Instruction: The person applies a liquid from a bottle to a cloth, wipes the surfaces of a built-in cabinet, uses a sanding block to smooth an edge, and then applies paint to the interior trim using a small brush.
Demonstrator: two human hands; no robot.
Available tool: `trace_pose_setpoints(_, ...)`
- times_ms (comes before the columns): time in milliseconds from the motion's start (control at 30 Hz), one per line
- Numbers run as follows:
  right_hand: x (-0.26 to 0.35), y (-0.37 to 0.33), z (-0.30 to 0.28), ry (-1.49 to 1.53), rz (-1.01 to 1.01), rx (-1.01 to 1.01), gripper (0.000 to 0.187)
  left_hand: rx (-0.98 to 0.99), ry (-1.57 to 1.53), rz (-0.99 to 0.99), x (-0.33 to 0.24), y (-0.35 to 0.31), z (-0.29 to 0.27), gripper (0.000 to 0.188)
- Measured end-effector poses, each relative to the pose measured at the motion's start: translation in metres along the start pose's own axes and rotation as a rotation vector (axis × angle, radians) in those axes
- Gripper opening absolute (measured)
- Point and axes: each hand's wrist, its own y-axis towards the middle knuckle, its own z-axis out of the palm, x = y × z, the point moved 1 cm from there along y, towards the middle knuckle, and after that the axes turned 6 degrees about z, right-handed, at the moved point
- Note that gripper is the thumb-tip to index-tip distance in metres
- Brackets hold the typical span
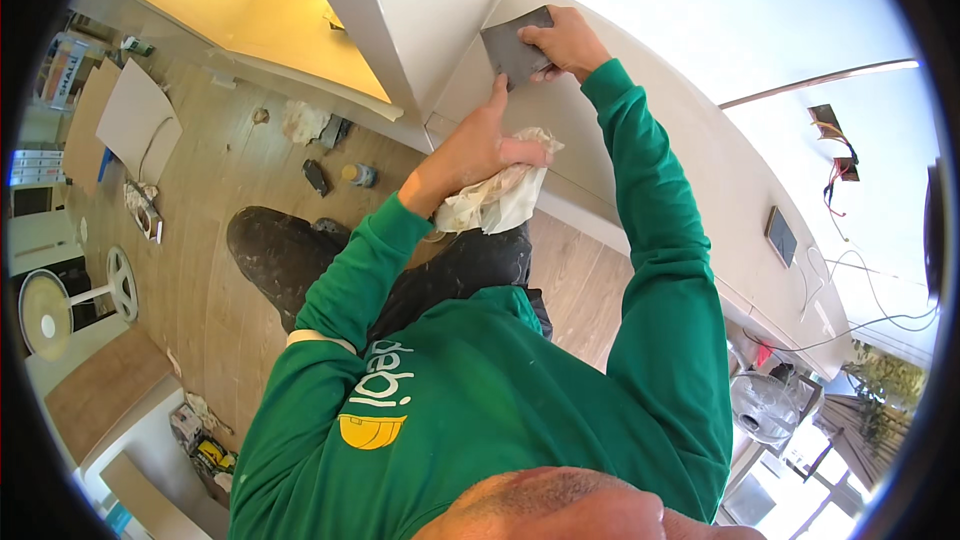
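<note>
My right hand point(572, 43) grips a flat, dark grey square piece point(508, 45) by its right side, thumb on top. The piece is held over the pale ledge point(570, 125), near the corner with an upright panel; its exact kind is unclear. My left hand point(472, 148) is closed round a crumpled whitish cloth or paper wipe point(500, 202), which hangs below the palm. One outstretched left finger meets the lower edge of the grey piece.
A lit cabinet opening point(290, 25) lies to the left of the upright panel point(425, 15). Farther right on the ledge rests a dark square object point(781, 236), below loose wires point(833, 190) from wall openings. Scraps and a small jar point(358, 175) litter the wooden floor. A white fan point(47, 315) stands far left.
</note>
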Motion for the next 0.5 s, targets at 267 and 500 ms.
trace_pose_setpoints(267,-0.004,-0.025,0.025,-0.019,0.018,0.023,0.031,0.050,-0.115,-0.065,-0.009,-0.048,0.001,0.118)
trace_pose_setpoints(500,0.000,-0.055,0.046,0.008,0.003,0.051,0.032,0.046,-0.054,-0.134,-0.008,-0.086,-0.002,0.120)
